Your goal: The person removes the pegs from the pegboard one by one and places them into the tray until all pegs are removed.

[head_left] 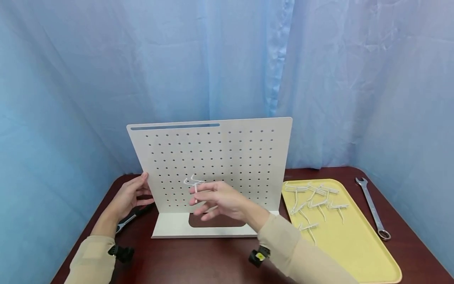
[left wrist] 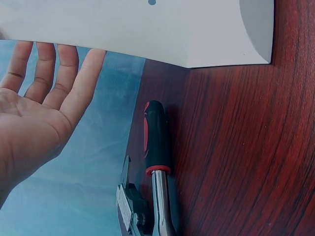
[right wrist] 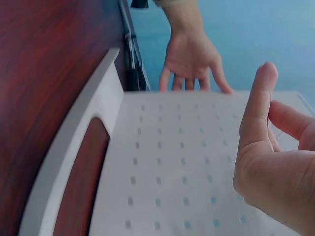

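A white pegboard (head_left: 241, 154) stands upright on its flat base, rows of small holes across its face. At its left edge my left hand (head_left: 129, 195) holds the panel, thumb at the front and fingers reaching behind; in the left wrist view the fingertips of that hand (left wrist: 44, 103) are hidden by the panel. Before the lower middle of the board, my right hand (head_left: 223, 199) pinches a white wire pegboard hook (head_left: 196, 189) between thumb and fingers. Its two prongs point up and toward the board. In the right wrist view, the right hand (right wrist: 275, 157) mostly hides the hook.
On the right lies a yellow tray (head_left: 349, 248) with several white hooks (head_left: 309, 227) in its far part. A combination wrench (head_left: 371, 205) rests beyond it. Left of the board are a black-and-red-handled tool (left wrist: 158, 132) and a dark tool (left wrist: 130, 206). Blue curtains surround the table.
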A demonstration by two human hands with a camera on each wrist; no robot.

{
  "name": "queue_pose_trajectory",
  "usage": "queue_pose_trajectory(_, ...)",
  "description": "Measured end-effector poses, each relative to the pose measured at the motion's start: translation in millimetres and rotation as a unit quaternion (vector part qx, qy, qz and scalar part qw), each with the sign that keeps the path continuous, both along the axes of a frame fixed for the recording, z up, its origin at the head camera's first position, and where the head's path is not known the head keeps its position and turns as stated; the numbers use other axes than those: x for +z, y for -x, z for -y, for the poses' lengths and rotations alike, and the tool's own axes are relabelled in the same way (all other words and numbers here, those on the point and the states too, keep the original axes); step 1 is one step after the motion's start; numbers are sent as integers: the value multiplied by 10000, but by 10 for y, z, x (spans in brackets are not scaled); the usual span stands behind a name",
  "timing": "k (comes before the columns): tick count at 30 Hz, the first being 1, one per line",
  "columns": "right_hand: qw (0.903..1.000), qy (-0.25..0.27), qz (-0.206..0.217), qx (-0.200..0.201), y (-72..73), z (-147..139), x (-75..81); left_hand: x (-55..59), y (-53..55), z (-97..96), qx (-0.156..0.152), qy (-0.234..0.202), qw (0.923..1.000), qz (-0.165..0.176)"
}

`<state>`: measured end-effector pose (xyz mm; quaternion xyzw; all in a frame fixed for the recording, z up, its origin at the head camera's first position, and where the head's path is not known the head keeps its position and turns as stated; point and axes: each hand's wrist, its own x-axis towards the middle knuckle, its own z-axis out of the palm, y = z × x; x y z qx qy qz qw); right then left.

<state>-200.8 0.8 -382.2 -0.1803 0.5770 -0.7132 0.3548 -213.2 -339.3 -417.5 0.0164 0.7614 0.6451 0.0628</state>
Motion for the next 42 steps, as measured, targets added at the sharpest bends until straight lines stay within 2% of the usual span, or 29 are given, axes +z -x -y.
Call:
queue_pose_trajectory(10, 9948, -775, -620, -236, -51, -917, 49, 34, -42, 40, -14, 25, 9999, -147)
queue_pose_trajectory(16, 9862, -1222, -978, -534, -90, -1484, 15, 16, -50, 48, 24, 33, 9999, -101)
queue_pose_trajectory(26, 9675, -1915, -1279, -1041, -41, -2390, -30, -19, -44, 45, -10, 49, 9999, -120)
queue_pose_trajectory(30, 9626, -2121, -1229, -1152, -49, -2710, -142, -17, -27, 27, -33, 51, 9999, -137)
queue_pose_trajectory(34, 9617, -2300, -1011, -1095, -89, -2990, -325, -21, -12, 9, -63, 55, 9999, -117)
queue_pose_trajectory(42, 9656, -2367, -558, -921, -204, -3398, -704, -33, -6, -1, -48, 74, 9999, -121)
